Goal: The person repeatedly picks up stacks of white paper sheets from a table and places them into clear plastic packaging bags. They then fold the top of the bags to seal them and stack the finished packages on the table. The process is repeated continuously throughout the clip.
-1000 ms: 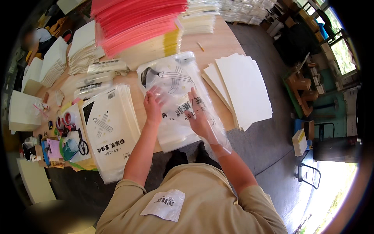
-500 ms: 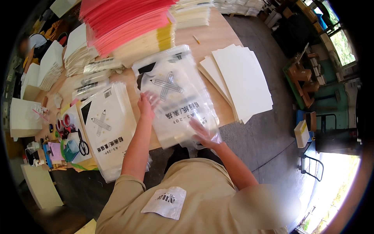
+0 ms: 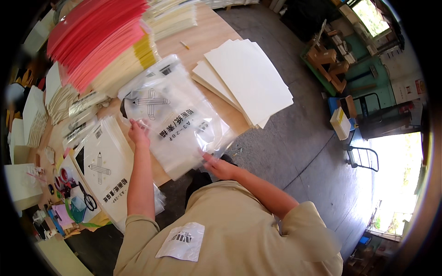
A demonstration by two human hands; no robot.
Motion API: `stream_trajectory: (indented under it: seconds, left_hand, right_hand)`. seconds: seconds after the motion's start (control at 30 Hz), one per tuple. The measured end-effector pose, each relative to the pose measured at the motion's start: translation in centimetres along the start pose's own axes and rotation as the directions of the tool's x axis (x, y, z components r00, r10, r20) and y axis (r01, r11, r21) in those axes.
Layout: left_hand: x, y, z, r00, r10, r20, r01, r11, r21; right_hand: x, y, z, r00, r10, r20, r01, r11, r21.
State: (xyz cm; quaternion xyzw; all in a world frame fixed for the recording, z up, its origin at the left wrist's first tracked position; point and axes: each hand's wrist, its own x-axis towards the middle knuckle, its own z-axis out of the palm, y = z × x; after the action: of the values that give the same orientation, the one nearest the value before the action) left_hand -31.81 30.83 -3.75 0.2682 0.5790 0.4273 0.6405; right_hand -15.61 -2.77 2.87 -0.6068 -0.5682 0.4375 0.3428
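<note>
A clear plastic bag printed with crossed pencils and dark lettering lies in front of me on the wooden table, over other bags of the same kind. My left hand is closed on its left edge, with the fingers partly behind the film. At the bag's near right corner, my right hand pinches the loose, shiny film. To the right rests a fanned stack of white paper sheets. Another pile of printed bags with white contents lies left of my left forearm.
A tall stack of red and pink sheets stands at the back left. Scissors and tape rolls lie at the left. A small orange-and-white stick is on the table. A hand truck stands on the floor at right.
My view has swung right, so the table sits further left. My right hand has drawn back from under the bag's film to its near corner. The left hand stays at the left edge.
</note>
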Motion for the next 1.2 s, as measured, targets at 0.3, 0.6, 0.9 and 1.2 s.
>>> stream_trajectory:
  seconds: [0.3, 0.6, 0.9, 1.2]
  left_hand:
    - [-10.6, 1.1, 0.0, 0.609, 0.793, 0.005, -0.645, 0.491, 0.585]
    - [-31.6, -17.0, 15.9, 0.865, -0.150, 0.479, -0.047, 0.926, 0.375]
    - [-32.5, -19.9, 22.2, 0.846, -0.436, 0.306, 0.408, 0.900, 0.154]
    - [-32.8, -20.4, 23.7, 0.868, -0.442, 0.228, 0.424, 0.897, 0.126]
  right_hand:
    - [-14.1, 8.6, -16.5, 0.737, 0.528, -0.422, -0.486, 0.848, 0.211]
    - [-14.3, 14.8, -33.7, 0.575, -0.189, -0.796, -0.196, 0.913, -0.358]
    - [-10.1, 15.5, -29.7, 0.911, -0.352, -0.215, 0.132, 0.743, -0.656]
    - [-10.7, 16.4, -30.0, 0.921, -0.346, -0.177, 0.164, 0.761, -0.628]
